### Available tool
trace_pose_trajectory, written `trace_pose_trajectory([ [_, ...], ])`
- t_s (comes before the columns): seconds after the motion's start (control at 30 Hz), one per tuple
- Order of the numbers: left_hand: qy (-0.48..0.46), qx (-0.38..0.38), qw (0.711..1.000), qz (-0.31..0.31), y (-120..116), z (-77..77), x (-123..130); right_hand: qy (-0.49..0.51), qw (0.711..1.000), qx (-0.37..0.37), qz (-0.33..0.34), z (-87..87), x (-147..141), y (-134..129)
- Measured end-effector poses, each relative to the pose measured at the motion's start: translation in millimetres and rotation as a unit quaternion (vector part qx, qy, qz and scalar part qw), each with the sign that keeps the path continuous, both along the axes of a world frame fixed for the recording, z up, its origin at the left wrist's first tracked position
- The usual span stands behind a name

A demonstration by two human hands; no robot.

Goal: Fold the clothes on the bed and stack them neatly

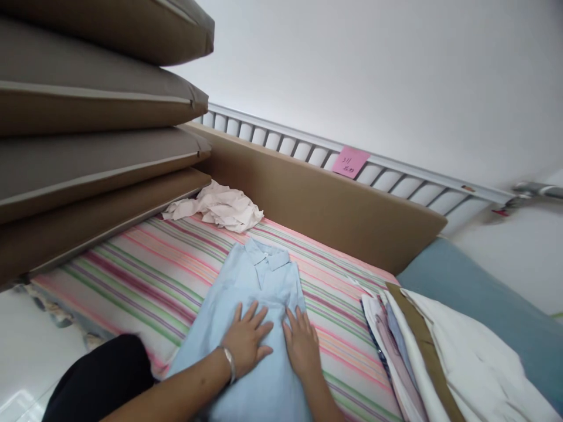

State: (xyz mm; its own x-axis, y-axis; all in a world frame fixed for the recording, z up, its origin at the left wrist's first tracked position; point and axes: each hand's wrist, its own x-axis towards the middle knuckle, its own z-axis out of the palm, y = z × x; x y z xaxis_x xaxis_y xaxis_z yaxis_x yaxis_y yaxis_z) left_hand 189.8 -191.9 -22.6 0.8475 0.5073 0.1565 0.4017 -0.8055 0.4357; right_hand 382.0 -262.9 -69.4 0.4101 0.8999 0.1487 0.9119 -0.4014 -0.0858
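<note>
Shirt: a light-blue collared cloth shirt (250, 287) lies flat on a pink, green and white striped cloth (162, 275), its collar pointing away from the person and its lower part running out of view at the bottom edge.
Left hand: the left hand (249, 339), palm down with fingers spread, rests on the middle of the shirt and grips nothing; a silver-coloured bracelet (229, 364) circles its wrist.
Right hand: the right hand (303, 343) lies open near the shirt's right edge, fingers extended and closer together, with nothing grasped.
Crumpled fabric: an off-white heap of thin cloth (231, 208) sits beyond the collar, beside the cushions.
Cushions: thick brown-and-grey fabric cushions (97, 105) are stacked at the left.
Garments: overlapping white, olive-brown, lilac and blue garments (475, 346) lie at the right, well apart from the shirt.
Back: a long tan panel (316, 199) leans before a white slatted radiator (272, 142), which bears a pink paper note (352, 161) with dark handwriting.
</note>
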Motion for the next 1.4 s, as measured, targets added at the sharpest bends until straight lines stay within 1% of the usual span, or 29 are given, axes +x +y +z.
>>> trace_pose_trajectory([
  [0.07, 0.019, -0.019, 1.000, 0.007, -1.2, -7.1, 1.0, 0.009, 1.000, -0.003, -0.018, -3.6, 7.2, 1.7],
  [0.13, 0.019, -0.022, 0.999, 0.016, 1.0, -9.9, -1.4, 0.030, 0.999, 0.016, -0.042, -1.5, 21.6, 6.0],
  [0.2, 0.013, -0.020, 1.000, 0.016, 2.8, -8.8, -4.1, 0.085, 0.992, 0.051, -0.077, 5.5, 39.6, 13.7],
  [0.27, 0.010, -0.019, 1.000, 0.015, 3.0, -6.3, -5.4, 0.143, 0.979, 0.083, -0.116, 15.2, 57.0, 25.6],
  [0.33, 0.010, -0.017, 1.000, 0.016, 2.4, -5.2, -5.1, 0.172, 0.970, 0.095, -0.146, 25.2, 70.7, 41.7],
  [0.47, 0.009, -0.005, 1.000, 0.018, 2.3, -10.5, -2.7, 0.164, 0.969, 0.079, -0.169, 39.1, 82.8, 82.9],
  [0.57, 0.004, 0.012, 1.000, 0.016, 3.2, -17.3, -1.9, 0.150, 0.968, 0.056, -0.192, 43.0, 82.6, 113.6],
  [0.67, -0.004, 0.037, 0.999, 0.012, 4.6, -21.0, -2.1, 0.135, 0.970, 0.030, -0.201, 43.7, 84.8, 135.2],
  [0.73, -0.010, 0.049, 0.999, 0.009, 7.1, -21.3, -1.8, 0.127, 0.972, 0.019, -0.197, 43.8, 92.3, 141.5],
  [0.83, -0.011, 0.049, 0.999, 0.011, 14.6, -20.4, 1.0, 0.112, 0.975, 0.013, -0.194, 41.3, 109.5, 140.3],
  [0.93, 0.013, 0.011, 1.000, 0.011, 24.0, -20.8, 6.0, 0.099, 0.974, -0.007, -0.203, 32.5, 120.6, 134.5],
  [1.03, 0.036, -0.035, 0.999, 0.005, 29.5, -21.4, 9.4, 0.091, 0.971, -0.030, -0.217, 21.7, 122.0, 132.5],
  [1.13, 0.038, -0.056, 0.998, 0.002, 29.9, -20.1, 9.8, 0.090, 0.973, -0.034, -0.210, 19.9, 127.1, 134.4],
  [1.2, 0.037, -0.059, 0.998, 0.002, 29.1, -18.5, 9.4, 0.093, 0.977, -0.028, -0.191, 25.7, 135.0, 136.8],
  [1.27, 0.038, -0.062, 0.997, 0.003, 28.7, -16.9, 9.3, 0.089, 0.982, -0.015, -0.165, 35.3, 141.5, 141.5],
  [1.33, 0.040, -0.070, 0.997, 0.004, 28.8, -15.4, 9.5, 0.073, 0.990, 0.004, -0.122, 45.5, 141.1, 151.4],
  [1.4, 0.039, -0.083, 0.996, 0.002, 29.2, -13.7, 9.9, 0.053, 0.997, 0.015, -0.058, 53.7, 132.1, 168.0],
])
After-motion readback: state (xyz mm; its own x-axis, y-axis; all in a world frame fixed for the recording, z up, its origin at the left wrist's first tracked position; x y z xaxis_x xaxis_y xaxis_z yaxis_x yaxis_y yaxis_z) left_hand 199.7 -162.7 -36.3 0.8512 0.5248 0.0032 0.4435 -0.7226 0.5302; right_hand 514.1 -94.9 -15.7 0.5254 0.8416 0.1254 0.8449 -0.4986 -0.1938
